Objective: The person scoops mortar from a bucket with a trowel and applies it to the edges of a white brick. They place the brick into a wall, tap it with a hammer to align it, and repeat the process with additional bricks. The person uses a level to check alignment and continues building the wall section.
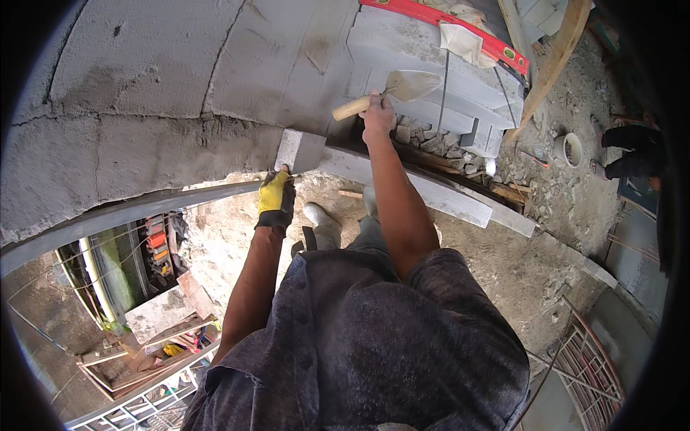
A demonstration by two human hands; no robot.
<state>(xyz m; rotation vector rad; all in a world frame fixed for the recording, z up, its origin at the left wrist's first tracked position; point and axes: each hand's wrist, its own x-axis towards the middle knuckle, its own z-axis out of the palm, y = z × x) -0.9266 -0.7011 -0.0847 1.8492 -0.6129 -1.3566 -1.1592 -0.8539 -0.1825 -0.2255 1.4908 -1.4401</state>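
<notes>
My left hand (277, 195), in a yellow and black glove, grips a light grey block (302, 149) at the lower edge of the grey block wall (158, 68). My bare right hand (376, 115) is closed round the wooden handle of a trowel (411, 85), held up with its metal blade toward the right. Beside it is a stack of grey blocks (392, 37) with a red spirit level (474, 39) lying on top. A long pale block strip (442, 197) lies below my right hand, partly behind my forearm.
A person in dark trousers (629, 138) is at far right, near a white bucket (570, 149). A wooden plank (548, 75) leans by the stack, above rubble (453, 154). A lower level with pipes and debris (154, 316) shows at left, a metal rack (578, 359) at lower right.
</notes>
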